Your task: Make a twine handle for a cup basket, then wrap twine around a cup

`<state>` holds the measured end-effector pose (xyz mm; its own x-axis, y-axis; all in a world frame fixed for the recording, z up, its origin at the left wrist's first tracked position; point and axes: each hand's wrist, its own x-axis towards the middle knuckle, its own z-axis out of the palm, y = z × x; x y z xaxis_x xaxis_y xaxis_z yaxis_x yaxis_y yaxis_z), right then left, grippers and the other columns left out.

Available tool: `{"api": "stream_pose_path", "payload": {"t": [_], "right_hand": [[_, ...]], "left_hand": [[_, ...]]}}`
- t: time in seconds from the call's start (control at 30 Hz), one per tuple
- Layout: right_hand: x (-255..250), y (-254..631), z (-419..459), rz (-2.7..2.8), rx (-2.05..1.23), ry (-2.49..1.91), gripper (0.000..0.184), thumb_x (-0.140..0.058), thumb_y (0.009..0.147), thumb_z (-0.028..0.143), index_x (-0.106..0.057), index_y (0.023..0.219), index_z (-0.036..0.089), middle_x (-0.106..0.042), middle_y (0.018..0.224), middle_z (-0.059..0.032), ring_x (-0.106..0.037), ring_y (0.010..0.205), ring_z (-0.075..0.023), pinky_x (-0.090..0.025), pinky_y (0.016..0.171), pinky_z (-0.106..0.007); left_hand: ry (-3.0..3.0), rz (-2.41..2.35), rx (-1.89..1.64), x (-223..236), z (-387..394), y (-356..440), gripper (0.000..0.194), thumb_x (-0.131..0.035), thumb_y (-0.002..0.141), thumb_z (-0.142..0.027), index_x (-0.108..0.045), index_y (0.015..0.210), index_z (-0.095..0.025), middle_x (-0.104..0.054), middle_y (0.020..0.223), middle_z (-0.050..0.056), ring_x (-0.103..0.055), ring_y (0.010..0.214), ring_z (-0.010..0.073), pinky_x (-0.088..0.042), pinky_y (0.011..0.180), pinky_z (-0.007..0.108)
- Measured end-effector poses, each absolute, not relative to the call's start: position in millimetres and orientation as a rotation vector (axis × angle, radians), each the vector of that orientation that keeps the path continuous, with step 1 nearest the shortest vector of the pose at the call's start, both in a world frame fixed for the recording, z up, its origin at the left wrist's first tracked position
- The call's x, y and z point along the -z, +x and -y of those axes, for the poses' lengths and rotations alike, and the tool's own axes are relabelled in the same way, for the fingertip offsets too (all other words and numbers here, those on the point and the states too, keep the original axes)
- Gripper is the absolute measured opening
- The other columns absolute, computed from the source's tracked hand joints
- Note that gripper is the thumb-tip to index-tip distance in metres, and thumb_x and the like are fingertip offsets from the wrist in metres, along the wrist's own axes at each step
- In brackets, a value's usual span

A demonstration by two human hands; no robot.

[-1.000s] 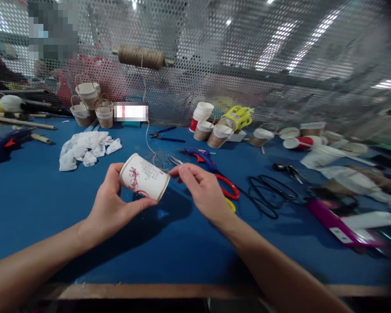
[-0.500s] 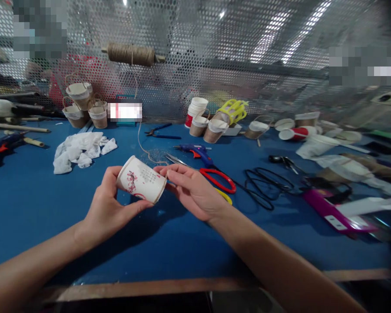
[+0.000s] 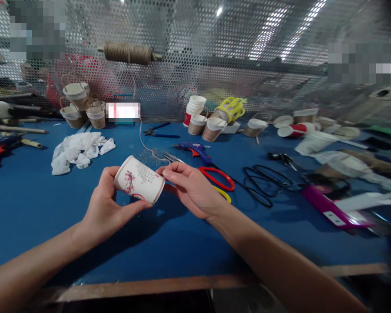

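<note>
The single view comes from a head-worn camera. It looks from above and from the near side of the paper cup [image 3: 138, 181], facing forward and slanting down over it, close enough for the cup's red print [image 3: 129, 181] to show. It spreads wide to both sides of the cup, from the wooden table edge [image 3: 143, 286] before it to the perforated panel [image 3: 189, 39] behind it.
</note>
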<state>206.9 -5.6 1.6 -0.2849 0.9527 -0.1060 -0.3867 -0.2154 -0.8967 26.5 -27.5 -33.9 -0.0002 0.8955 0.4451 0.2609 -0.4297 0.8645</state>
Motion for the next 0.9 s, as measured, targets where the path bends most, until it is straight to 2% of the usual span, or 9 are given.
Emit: {"api": "stream_pose_path", "payload": {"t": [0.4,0.9], "right_hand": [[-0.7,207.4,5.6,0.947,-1.742,-0.871,0.012,-0.069,0.062,0.017,-0.057,0.06,0.016,-0.062,0.076,0.0015,-0.056,0.07,-0.0094,-0.043,0.067,-0.026],[0.5,207.2,2.9,0.903,-1.779,-0.867,0.015,-0.072,0.057,0.017,-0.057,0.058,0.016,-0.062,0.073,0.0023,-0.056,0.07,-0.0101,-0.042,0.068,-0.027]], "left_hand": [[1.842,-1.197,-1.48,36.0,26.8,26.3,0.053,-0.077,0.054,-0.026,-0.045,0.097,-0.021,-0.051,0.08,-0.002,-0.049,0.062,0.012,-0.04,0.054,0.025],[1.797,-1.219,-1.445,34.5,27.5,26.7,0.053,-0.077,0.053,-0.027,-0.046,0.095,-0.02,-0.054,0.079,0.0,-0.053,0.065,0.0148,-0.043,0.055,0.026]]}}
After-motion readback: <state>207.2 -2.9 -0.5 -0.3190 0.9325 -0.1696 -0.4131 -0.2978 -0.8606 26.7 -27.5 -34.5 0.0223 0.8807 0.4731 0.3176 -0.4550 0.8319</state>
